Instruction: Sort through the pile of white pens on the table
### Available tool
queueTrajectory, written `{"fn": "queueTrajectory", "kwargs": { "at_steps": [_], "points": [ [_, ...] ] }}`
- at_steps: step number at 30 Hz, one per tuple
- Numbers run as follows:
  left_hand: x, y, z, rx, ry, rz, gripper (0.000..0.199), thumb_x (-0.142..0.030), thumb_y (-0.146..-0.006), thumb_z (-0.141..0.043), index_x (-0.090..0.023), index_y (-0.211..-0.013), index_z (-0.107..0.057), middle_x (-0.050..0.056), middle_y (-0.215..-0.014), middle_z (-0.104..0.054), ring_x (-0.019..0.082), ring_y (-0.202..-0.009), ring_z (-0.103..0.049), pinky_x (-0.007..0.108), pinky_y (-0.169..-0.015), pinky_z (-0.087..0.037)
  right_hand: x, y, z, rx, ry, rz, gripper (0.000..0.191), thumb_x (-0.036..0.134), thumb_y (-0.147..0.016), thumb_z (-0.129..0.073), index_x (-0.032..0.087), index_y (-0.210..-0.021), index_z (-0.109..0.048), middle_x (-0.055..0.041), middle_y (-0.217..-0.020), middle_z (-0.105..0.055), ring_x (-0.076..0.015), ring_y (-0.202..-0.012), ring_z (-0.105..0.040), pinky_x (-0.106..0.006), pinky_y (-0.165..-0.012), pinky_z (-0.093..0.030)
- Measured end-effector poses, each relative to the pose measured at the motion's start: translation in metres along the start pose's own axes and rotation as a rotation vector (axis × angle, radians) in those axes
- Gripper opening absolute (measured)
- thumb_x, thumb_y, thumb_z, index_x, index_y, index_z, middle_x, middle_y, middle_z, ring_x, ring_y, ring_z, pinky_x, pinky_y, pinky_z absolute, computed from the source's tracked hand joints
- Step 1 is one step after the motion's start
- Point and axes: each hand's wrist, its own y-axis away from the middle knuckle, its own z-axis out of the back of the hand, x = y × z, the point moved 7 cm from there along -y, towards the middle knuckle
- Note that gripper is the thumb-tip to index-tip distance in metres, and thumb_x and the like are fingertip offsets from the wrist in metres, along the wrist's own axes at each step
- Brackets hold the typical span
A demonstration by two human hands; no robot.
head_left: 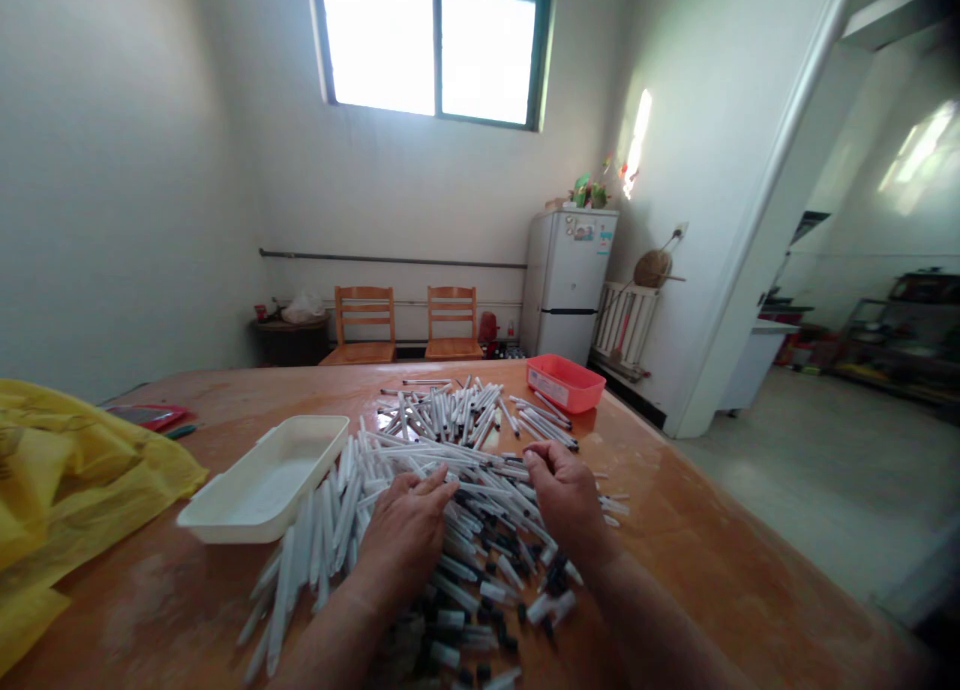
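A large heap of pen parts covers the middle of the table, with white translucent pen barrels point(341, 510) lying in a thick layer on the left. My left hand point(409, 525) rests palm down over the heap, its fingers stretched out and touching the barrels. On the right, my right hand point(562, 490) is closed, thumb and forefinger pinched at the end of what looks like a thin pen; the grip is partly hidden. Black and clear pen caps point(499, 595) lie scattered below and between my hands. Beyond them is a pile of pens with dark ends point(457, 415).
A cream plastic tray point(217, 510) sits left of the heap, and a red plastic basket point(562, 385) at the far right. Yellow plastic bag point(82, 490) covers the table's left side. Two wooden chairs point(365, 325) and a fridge point(574, 270) stand behind the table.
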Motion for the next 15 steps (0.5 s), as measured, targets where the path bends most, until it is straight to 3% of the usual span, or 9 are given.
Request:
{"fn": "queueTrajectory", "kwargs": {
  "at_steps": [5, 9, 15],
  "points": [
    [0.003, 0.002, 0.011, -0.036, 0.029, 0.072, 0.033, -0.031, -0.091, -0.050, -0.031, -0.115, -0.073, 0.007, -0.128, -0.069, 0.032, -0.115, -0.052, 0.046, -0.098, -0.035, -0.011, -0.028, 0.017, -0.050, 0.094, -0.091, 0.042, 0.045, -0.096, -0.040, 0.015, -0.112, -0.064, -0.0044, -0.081, -0.068, -0.0167, -0.064, -0.061, -0.026, -0.061, -0.046],
    [0.000, 0.002, 0.013, -0.027, 0.013, 0.069, 0.028, -0.031, -0.092, -0.049, -0.026, -0.102, -0.075, 0.010, -0.106, -0.072, 0.029, -0.101, -0.056, 0.042, -0.092, -0.039, -0.020, -0.060, 0.016, 0.010, 0.276, -0.095, 0.036, 0.039, -0.093, -0.045, 0.014, -0.105, -0.068, -0.0062, -0.083, -0.070, -0.0178, -0.069, -0.062, -0.026, -0.064, -0.044],
    [-0.006, 0.001, 0.000, 0.011, 0.053, 0.022, 0.032, -0.031, -0.093, -0.049, -0.025, -0.114, -0.072, 0.009, -0.127, -0.068, 0.030, -0.107, -0.056, 0.043, -0.095, -0.040, -0.044, -0.097, -0.011, 0.178, 0.594, -0.166, 0.023, 0.031, -0.087, -0.057, 0.015, -0.090, -0.073, -0.0121, -0.093, -0.074, -0.0227, -0.087, -0.066, -0.028, -0.071, -0.042]
  ]
}}
